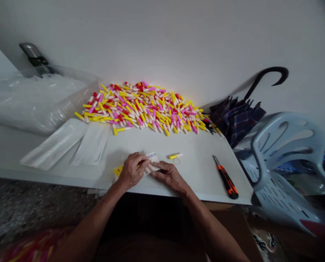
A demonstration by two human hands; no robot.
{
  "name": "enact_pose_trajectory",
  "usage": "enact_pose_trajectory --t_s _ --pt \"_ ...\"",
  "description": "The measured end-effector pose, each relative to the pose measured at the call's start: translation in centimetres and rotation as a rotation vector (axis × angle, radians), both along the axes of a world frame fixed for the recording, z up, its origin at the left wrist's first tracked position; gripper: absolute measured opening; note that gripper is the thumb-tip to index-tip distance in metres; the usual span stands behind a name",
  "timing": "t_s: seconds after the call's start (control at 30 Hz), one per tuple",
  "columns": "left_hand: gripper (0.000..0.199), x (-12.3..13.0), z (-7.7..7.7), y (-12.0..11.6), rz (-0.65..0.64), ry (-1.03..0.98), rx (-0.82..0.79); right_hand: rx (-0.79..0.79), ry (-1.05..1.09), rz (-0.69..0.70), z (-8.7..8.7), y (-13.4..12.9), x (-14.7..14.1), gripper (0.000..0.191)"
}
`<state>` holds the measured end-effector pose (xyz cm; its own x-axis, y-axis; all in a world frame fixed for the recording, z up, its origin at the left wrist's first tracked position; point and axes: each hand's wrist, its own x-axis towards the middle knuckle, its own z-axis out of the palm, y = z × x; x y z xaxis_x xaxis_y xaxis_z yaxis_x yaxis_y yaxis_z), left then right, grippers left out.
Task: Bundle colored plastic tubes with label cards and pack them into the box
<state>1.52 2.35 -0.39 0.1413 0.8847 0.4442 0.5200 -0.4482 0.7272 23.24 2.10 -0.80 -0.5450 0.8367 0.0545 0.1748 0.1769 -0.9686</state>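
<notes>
Near the front edge of the table (195, 178), my left hand (133, 170) and my right hand (170, 177) are close together, both closed on a small printed plastic bag (153, 157). White ends of small tubes show at the bag, and yellow tube ends (117, 171) stick out left of my left hand. Fingers hide much of the bag. Just beyond my right hand lies a single yellow-and-white tube (175, 155), with a thin rubber band (176, 161) beside it. A big heap of small tubes (148, 107), yellow, pink and red with whitish ends, spreads along the wall.
Flat clear plastic bags (56, 143) lie at the left, before a large clear bag (39, 102). An orange-and-black utility knife (225, 178) rests near the right edge. Beyond it are a folded dark plaid umbrella (235, 116) and a light-blue plastic chair (290, 134).
</notes>
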Motion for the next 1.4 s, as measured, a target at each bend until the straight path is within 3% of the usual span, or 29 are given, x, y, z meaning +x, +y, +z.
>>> enact_pose_trajectory --t_s 0.23,0.4,0.73,1.03,1.23,1.3,1.4 --pt "0.019 0.3 -0.3 0.0 0.001 -0.016 0.024 -0.005 0.024 -0.034 -0.2 0.0 -0.2 0.042" --pt "0.018 0.3 0.3 0.1 0.016 -0.070 0.033 -0.126 0.163 -0.110 -0.6 -0.1 -0.3 0.047" --pt "0.019 0.8 -1.0 0.6 0.027 0.012 0.070 -0.299 0.289 -0.082 -0.4 0.6 -0.2 0.022" --pt "0.021 1.0 -1.1 0.6 0.032 0.067 0.078 0.004 0.025 -0.184 -0.3 0.8 0.0 0.024" --pt "0.020 1.1 -1.0 0.3 0.034 0.105 0.123 0.141 -0.088 -0.334 0.0 0.3 -0.5 0.021" --pt "0.021 1.2 -1.0 0.2 0.038 0.121 0.151 0.081 -0.051 -0.300 0.4 0.3 -0.4 0.024" --pt "0.022 1.3 -1.1 0.2 0.055 0.146 0.179 -0.143 0.075 -0.210 0.7 0.5 -0.1 0.031"
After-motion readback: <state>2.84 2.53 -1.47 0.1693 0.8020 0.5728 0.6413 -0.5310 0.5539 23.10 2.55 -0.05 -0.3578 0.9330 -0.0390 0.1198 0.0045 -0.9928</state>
